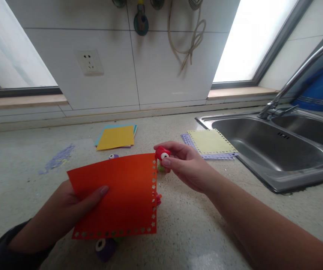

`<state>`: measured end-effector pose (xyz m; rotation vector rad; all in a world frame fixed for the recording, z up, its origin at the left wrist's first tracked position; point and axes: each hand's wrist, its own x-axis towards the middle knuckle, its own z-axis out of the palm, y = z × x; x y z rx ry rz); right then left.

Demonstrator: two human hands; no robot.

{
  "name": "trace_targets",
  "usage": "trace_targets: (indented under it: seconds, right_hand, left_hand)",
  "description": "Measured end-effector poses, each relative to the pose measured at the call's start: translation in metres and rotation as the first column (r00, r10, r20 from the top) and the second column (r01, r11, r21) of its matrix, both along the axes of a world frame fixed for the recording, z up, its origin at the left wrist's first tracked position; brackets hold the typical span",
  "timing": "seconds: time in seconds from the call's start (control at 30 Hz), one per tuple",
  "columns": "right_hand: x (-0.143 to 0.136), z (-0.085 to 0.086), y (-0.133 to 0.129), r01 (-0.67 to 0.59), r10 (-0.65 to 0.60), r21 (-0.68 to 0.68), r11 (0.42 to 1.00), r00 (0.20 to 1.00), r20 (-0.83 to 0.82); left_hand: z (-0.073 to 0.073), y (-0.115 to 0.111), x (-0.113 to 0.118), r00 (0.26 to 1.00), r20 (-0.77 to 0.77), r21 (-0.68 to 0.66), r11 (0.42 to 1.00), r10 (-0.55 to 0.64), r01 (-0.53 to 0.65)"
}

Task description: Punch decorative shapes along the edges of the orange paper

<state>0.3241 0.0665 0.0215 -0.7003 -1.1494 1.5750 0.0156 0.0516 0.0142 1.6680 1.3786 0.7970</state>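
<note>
My left hand grips a sheet of orange-red paper at its left side, thumb on top. Small cut-out shapes, stars among them, run along the paper's bottom and right edges. At the top right corner, my right hand is closed on a small red craft punch with a white round button, set at the paper's edge. Partly hidden by the sheet, a purple punch lies below it, and another purple punch shows behind its top edge. A bit of something pink-red peeks out at the right.
Yellow and blue sheets lie stacked at the back. Pale yellow paper with punched borders rests on purple sheets beside the steel sink. Purple paper scraps are scattered at left. A faucet stands behind the sink.
</note>
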Motion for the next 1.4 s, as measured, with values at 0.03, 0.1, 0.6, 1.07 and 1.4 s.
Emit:
trace_targets:
  seconds: [0.03, 0.1, 0.6, 1.07, 1.4]
  right_hand:
    - [0.001, 0.0, 0.0, 0.002, -0.002, 0.004, 1.0, 1.0, 0.008]
    - [0.002, 0.001, 0.001, 0.01, -0.01, 0.012, 1.0, 1.0, 0.026]
    - [0.001, -0.003, 0.002, -0.013, 0.015, -0.019, 1.0, 0.998, 0.062]
    - [-0.002, -0.003, 0.002, -0.009, 0.011, -0.015, 1.0, 0.993, 0.121]
    - [-0.008, -0.003, 0.002, 0.014, -0.011, -0.098, 0.995, 0.999, 0.035]
  left_hand:
    - [-0.001, 0.001, -0.001, 1.0, -0.004, 0.013, 1.0, -0.003, 0.003]
    - [-0.003, 0.002, -0.002, 1.0, -0.014, 0.026, 1.0, -0.015, 0.015]
    - [-0.003, 0.004, 0.0, 1.0, -0.019, 0.081, 0.996, 0.025, -0.023]
    - [-0.009, 0.005, -0.002, 0.994, -0.11, 0.144, 0.989, -0.024, 0.04]
    - [-0.009, 0.008, -0.001, 0.987, -0.141, 0.099, 0.991, -0.073, 0.088]
